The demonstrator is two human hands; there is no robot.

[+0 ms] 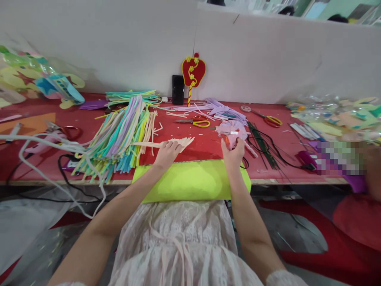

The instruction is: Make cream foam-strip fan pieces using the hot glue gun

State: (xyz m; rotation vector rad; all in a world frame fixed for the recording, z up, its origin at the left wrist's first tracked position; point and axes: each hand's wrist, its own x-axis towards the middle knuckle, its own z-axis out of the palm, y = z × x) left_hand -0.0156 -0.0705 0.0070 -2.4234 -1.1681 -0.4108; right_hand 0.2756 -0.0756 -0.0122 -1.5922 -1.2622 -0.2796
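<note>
My left hand (pixel 169 152) is closed over a row of cream pipe cleaners (pixel 187 142), lying flat on the red tabletop (pixel 205 146). Their ends fan out to the right of my fingers, and the other ends reach left toward the big heap. Wrapped round a pink glue gun (pixel 233 128), my right hand (pixel 233 154) has thumb and fingers about its body near an orange part. The gun's tip points left; my fingers hide its handle. A bright yellow-green sheet (pixel 190 180) hangs over the table's front edge under my wrists.
Left stands a heap of coloured pipe cleaners (pixel 119 135). Behind my hands lie yellow-handled scissors (pixel 196 122), lilac pipe cleaners (pixel 223 109), a black phone (pixel 177 89) and a red apple-shaped ornament (pixel 193 72). Dark green wires (pixel 263 145) and black cord lie right, near another person's arm (pixel 373 169).
</note>
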